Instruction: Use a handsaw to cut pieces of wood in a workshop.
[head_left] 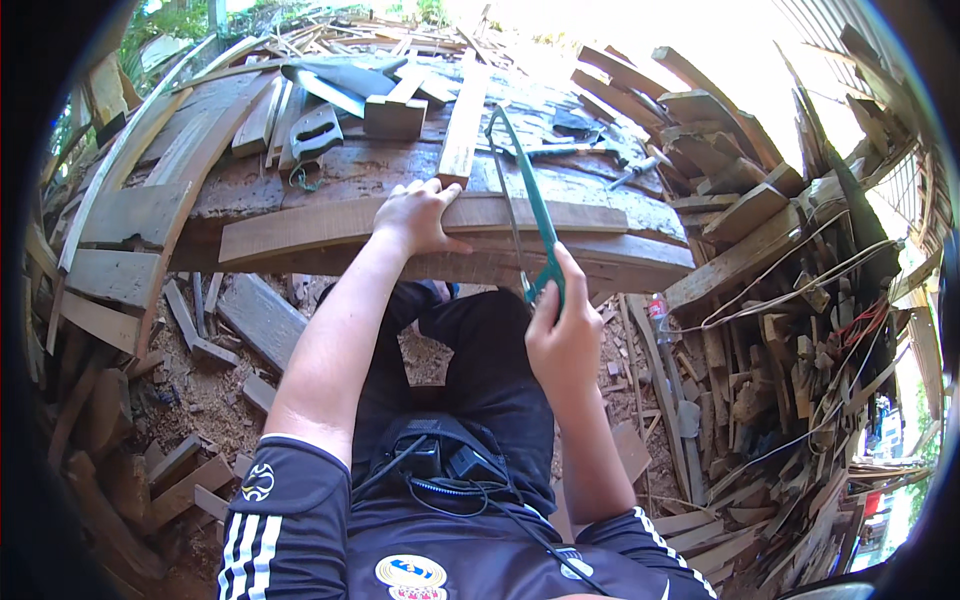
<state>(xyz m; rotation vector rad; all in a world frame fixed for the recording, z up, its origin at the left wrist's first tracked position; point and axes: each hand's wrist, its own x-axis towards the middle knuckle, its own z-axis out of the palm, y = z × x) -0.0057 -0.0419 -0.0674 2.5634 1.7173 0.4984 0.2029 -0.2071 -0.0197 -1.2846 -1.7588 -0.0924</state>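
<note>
Mid-frame, our right grip (567, 335) clasps the green saw (535, 190) by its lower handle (547, 276), the best hold for a probably light, stiff tool, while our left grip (415, 217) spreads, unclenched, over the plank (320, 226).

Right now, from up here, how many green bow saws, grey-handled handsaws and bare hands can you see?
Green bow saw: 1
Grey-handled handsaw: 1
Bare hands: 2, the left hand and the right hand
Total: 4
</note>
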